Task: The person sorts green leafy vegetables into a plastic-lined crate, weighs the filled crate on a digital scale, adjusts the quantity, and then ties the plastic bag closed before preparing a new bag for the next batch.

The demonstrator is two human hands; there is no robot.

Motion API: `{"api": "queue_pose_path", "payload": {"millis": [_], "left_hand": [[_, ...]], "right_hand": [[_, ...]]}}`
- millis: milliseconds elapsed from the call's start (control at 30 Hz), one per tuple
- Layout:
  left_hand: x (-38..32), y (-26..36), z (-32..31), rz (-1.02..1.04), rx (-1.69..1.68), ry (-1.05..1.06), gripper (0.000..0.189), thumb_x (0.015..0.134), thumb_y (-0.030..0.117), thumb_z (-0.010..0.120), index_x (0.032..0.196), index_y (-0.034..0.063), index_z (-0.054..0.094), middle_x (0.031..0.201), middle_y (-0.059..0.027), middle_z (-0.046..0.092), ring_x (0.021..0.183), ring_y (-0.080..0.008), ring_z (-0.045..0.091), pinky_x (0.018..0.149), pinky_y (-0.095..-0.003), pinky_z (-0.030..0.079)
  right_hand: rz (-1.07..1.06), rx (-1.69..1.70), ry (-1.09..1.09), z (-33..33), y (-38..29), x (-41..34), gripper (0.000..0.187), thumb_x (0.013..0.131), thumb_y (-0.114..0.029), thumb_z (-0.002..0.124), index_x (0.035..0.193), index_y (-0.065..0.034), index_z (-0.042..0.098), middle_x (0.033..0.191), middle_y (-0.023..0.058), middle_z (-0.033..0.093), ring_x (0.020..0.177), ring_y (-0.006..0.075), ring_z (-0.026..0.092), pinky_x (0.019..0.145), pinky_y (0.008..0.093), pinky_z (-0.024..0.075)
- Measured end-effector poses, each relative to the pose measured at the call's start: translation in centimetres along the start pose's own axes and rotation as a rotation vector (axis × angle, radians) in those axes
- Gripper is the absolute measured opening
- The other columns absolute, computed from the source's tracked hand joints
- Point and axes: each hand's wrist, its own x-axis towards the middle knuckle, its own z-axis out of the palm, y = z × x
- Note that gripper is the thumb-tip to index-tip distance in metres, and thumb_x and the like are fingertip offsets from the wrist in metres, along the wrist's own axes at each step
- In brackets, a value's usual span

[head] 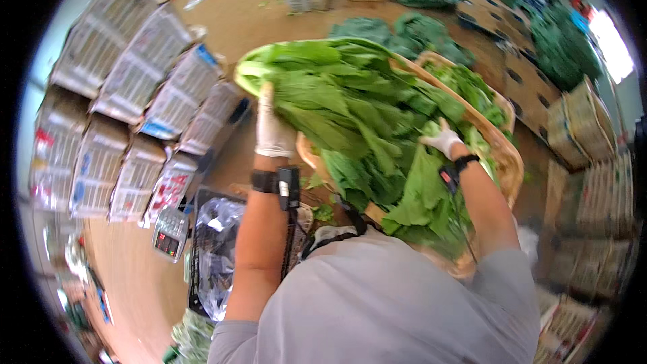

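My left hand [273, 124], in a white glove, grips a large head of leafy greens [333, 91] at its pale stem end, raised over a large basket. The leaves spread to the right across the basket. My right hand [443, 140], also gloved, lies among leaves at the basket's right side, its thumb raised; whether its fingers hold a leaf is unclear. More leafy greens [429, 197] hang over the near side. The basket's tan rim [508, 162] shows at the right.
A second basket of greens [467, 83] stands beyond. At the left are a digital scale [171, 235], a black crate [194, 283] with clear plastic bags [217, 253], and stacked crates [167, 96]. Green sacks [424, 35] lie on the floor ahead.
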Motion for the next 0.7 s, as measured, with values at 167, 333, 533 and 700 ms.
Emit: {"api": "queue_pose_path", "payload": {"millis": [167, 333, 533, 700], "left_hand": [[-3.3, 1.6, -0.9, 0.011, -0.068, 0.021, 0.067, 0.081, 0.046, 0.062, 0.131, 0.0074, 0.041, 0.127, -0.0137, 0.049, 0.113, -0.0295, 0.048, 0.099, -0.0450, 0.037], [-5.7, 1.9, -0.9, -0.027, -0.100, 0.029, 0.068, 0.082, 0.049, 0.059, 0.131, 0.0068, 0.040, 0.126, -0.0145, 0.050, 0.113, -0.0300, 0.048, 0.098, -0.0458, 0.038], [-7.2, 3.2, -2.5, -0.010, -0.191, 0.025, 0.065, 0.083, 0.048, 0.057, 0.132, 0.0086, 0.040, 0.127, -0.0146, 0.050, 0.113, -0.0302, 0.050, 0.098, -0.0471, 0.039], [-9.6, 5.5, -3.9, -0.002, -0.275, 0.064, 0.067, 0.082, 0.050, 0.058, 0.132, 0.0089, 0.041, 0.126, -0.0152, 0.050, 0.111, -0.0300, 0.052, 0.097, -0.0477, 0.039]], "right_hand": [[-0.122, 0.618, -0.022, 0.8, 3.5, 1.4, 0.082, 0.067, -0.025, 0.077, 0.137, -0.0076, 0.036, 0.124, 0.0147, 0.053, 0.105, 0.0224, 0.055, 0.089, 0.0301, 0.0437], [-0.360, 0.722, 0.266, -1.3, 3.9, -3.5, 0.070, 0.071, -0.014, 0.071, 0.134, -0.0060, 0.041, 0.120, 0.0107, 0.055, 0.104, 0.0198, 0.055, 0.088, 0.0284, 0.0427], [-0.462, 0.934, 0.288, -5.9, 1.2, -11.0, 0.060, 0.079, -0.007, 0.065, 0.134, -0.0042, 0.040, 0.126, 0.0109, 0.050, 0.111, 0.0229, 0.051, 0.093, 0.0307, 0.0416], [-0.608, 1.152, 0.153, -8.7, -2.6, -15.6, 0.053, 0.083, -0.014, 0.064, 0.130, -0.0031, 0.042, 0.126, 0.0113, 0.049, 0.110, 0.0257, 0.051, 0.095, 0.0390, 0.0431]]}}
